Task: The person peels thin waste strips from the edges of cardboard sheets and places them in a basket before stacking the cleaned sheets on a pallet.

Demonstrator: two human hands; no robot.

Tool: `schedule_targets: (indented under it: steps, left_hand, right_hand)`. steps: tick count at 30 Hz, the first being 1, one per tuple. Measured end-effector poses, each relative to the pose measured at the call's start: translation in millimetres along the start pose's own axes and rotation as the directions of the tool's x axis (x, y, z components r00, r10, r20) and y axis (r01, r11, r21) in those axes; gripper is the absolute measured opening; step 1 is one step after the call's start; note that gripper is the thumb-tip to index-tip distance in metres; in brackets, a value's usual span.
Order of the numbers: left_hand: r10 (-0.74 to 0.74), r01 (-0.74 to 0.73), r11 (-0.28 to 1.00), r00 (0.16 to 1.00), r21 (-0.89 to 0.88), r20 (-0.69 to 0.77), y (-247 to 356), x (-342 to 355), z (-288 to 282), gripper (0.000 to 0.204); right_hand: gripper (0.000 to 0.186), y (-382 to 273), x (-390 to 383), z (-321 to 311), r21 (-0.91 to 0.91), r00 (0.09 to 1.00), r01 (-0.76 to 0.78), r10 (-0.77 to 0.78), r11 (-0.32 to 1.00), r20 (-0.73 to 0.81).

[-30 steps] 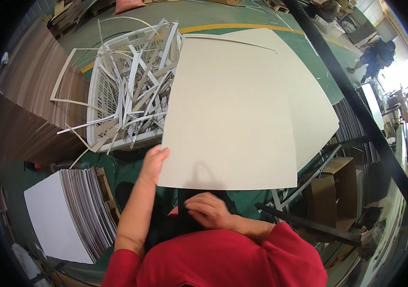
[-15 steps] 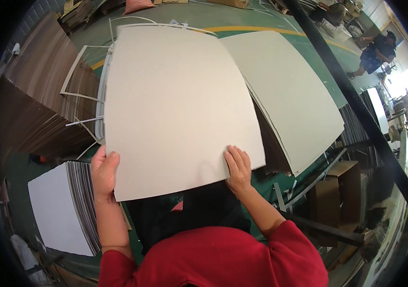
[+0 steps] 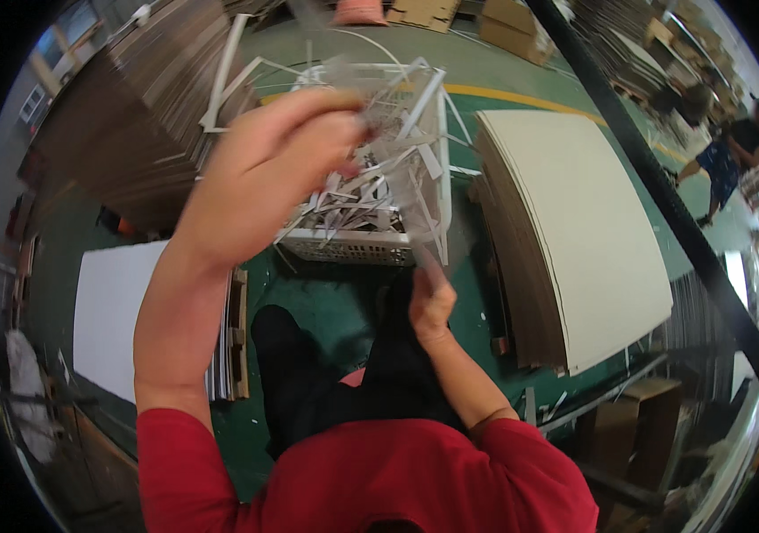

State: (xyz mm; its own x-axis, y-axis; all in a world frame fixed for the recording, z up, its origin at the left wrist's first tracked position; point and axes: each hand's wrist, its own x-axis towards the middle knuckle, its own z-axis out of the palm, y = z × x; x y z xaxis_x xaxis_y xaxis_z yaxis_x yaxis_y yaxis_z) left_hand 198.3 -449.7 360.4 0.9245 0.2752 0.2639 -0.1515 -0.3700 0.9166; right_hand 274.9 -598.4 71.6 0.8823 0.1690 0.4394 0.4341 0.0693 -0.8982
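My left hand [image 3: 282, 169] is raised over a white plastic crate [image 3: 348, 249], its curled fingers smeared by motion; whether it holds anything I cannot make out. Pale cut strips [image 3: 353, 200] fill the crate in a tangle. Lower and to the right, near my knee, my right hand [image 3: 433, 311] is closed around the bottom of a blurred pale strip [image 3: 424, 253] that rises toward the crate. Right of the crate stands a tall stack of cream boards [image 3: 588, 231] with brown edges. A stack of white boards [image 3: 117, 311] lies beside my left forearm.
A high stack of brown boards [image 3: 131, 115] stands at the far left. A dark slanting bar [image 3: 655, 178] crosses the right side. Opened cardboard boxes [image 3: 633, 426] stand at lower right, and another person [image 3: 735, 155] is at the far right.
The large cream board has left both my hands, uncovering the crate of strips. My left hand has risen forward over the crate; my right hand is slightly lower. The view has shifted.
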Motion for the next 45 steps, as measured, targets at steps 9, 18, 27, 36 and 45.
schedule_targets:
  steps: [9, 18, 27, 36, 45]
  left_hand:
    - [0.05, -0.067, 0.998, 0.876, 0.018, 0.479, -135.9, -25.6, 79.2, 0.04]
    - [-0.677, 0.718, 0.628, 0.694, -0.3, 0.245, -312.6, -72.4, 109.5, 0.039]
    - [-0.551, 0.384, 0.116, 0.792, -0.916, 0.262, -358.5, -54.2, 128.8, 0.036]
    - [-0.395, 0.37, 0.325, 0.889, -0.87, 0.231, -255.7, -56.0, 137.7, 0.041]
    - [-0.452, 0.403, 0.384, 0.866, -0.831, 0.212, -185.9, -148.3, 133.2, 0.041]
  right_hand:
    - [0.032, -2.4, 74.9, -104.7, 0.594, 0.804, -0.488, 0.594, 0.64, 0.021]
    - [0.035, 64.3, 21.9, -159.2, 0.599, 0.528, -0.696, 0.848, 0.396, 0.053]
    - [0.046, 48.2, 7.0, -160.0, 0.59, 0.678, -0.66, 0.707, 0.465, 0.201]
    - [0.049, -7.2, -6.9, -164.1, 0.719, 0.666, -0.644, 0.654, 0.262, 0.358]
    - [0.038, 40.9, 17.2, -214.8, 0.631, 0.581, -0.672, 0.804, 0.387, 0.125]
